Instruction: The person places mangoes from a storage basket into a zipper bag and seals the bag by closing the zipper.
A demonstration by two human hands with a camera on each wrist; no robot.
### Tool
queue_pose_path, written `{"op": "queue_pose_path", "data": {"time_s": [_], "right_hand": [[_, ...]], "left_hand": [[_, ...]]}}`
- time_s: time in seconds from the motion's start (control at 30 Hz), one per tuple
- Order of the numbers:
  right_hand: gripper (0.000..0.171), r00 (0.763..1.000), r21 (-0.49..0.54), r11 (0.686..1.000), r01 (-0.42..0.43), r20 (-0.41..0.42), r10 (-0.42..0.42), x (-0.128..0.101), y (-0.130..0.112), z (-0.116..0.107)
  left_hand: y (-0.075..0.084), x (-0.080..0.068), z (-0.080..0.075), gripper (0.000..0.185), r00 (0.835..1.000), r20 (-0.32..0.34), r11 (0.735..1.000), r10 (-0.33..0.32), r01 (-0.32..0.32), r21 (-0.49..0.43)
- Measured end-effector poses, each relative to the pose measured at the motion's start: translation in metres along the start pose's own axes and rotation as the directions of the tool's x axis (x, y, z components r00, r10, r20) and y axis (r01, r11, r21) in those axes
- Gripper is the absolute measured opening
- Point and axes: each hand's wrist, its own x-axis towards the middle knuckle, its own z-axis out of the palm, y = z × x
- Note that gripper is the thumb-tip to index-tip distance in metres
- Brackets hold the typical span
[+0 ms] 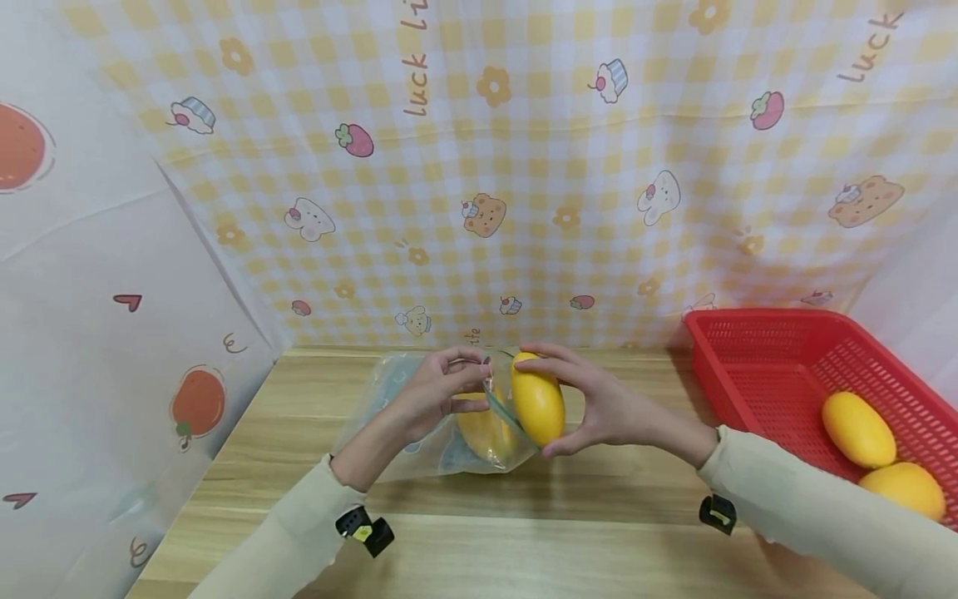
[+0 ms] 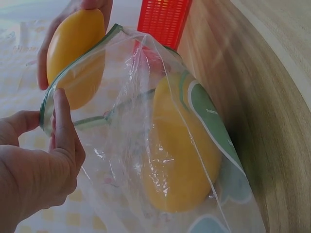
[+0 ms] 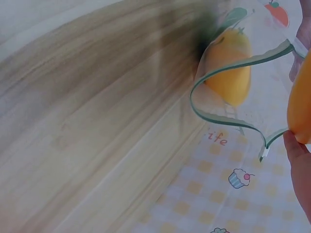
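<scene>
My right hand point(image 1: 591, 399) grips a yellow mango point(image 1: 536, 400) end to end and holds it at the mouth of a clear zip bag point(image 1: 419, 428) lying on the wooden table point(image 1: 524, 541). My left hand point(image 1: 441, 391) pinches the bag's green-edged rim point(image 2: 46, 104) and keeps the mouth wide. Another mango point(image 2: 182, 150) lies inside the bag. In the left wrist view the held mango point(image 2: 75, 53) sits just outside the rim. In the right wrist view the open rim point(image 3: 228, 104) curls around the bagged mango point(image 3: 231, 68), and the held mango point(image 3: 301, 107) shows at the right edge.
A red plastic basket point(image 1: 763, 366) stands at the table's right with two more mangoes point(image 1: 858, 428) point(image 1: 906, 489) in it. A checked yellow cloth point(image 1: 524, 166) hangs behind the table, and a white printed sheet point(image 1: 97, 333) closes the left side.
</scene>
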Motion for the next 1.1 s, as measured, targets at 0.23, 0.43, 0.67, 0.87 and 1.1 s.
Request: {"op": "queue_pose_path", "data": {"time_s": [0.23,0.43,0.67,0.87,1.1], "right_hand": [[0.096,0.999,-0.075,0.997,0.031,0.043,-0.027,0.002,0.003,-0.002],[0.097,0.994,-0.125,0.989,0.083,0.084,-0.073,0.003,0.005,-0.004],[0.096,0.987,-0.179,0.975,0.134,0.112,-0.115,0.005,0.008,-0.005],[0.098,0.985,-0.198,0.970,0.143,0.127,-0.119,0.008,0.010,-0.005],[0.103,0.991,-0.151,0.986,0.072,0.119,-0.054,0.010,0.011,-0.008]], "left_hand": [[0.001,0.000,0.001,0.018,1.000,-0.006,1.000,-0.009,0.009,-0.001],[0.001,0.000,0.001,0.025,1.000,-0.007,1.000,-0.015,0.015,-0.004],[0.001,0.000,0.001,0.021,1.000,-0.005,1.000,-0.018,0.018,-0.005],[0.001,0.000,0.002,0.021,1.000,0.003,1.000,-0.016,0.016,0.000],[0.002,0.001,0.001,0.019,1.000,0.001,1.000,0.016,-0.016,-0.006]]}}
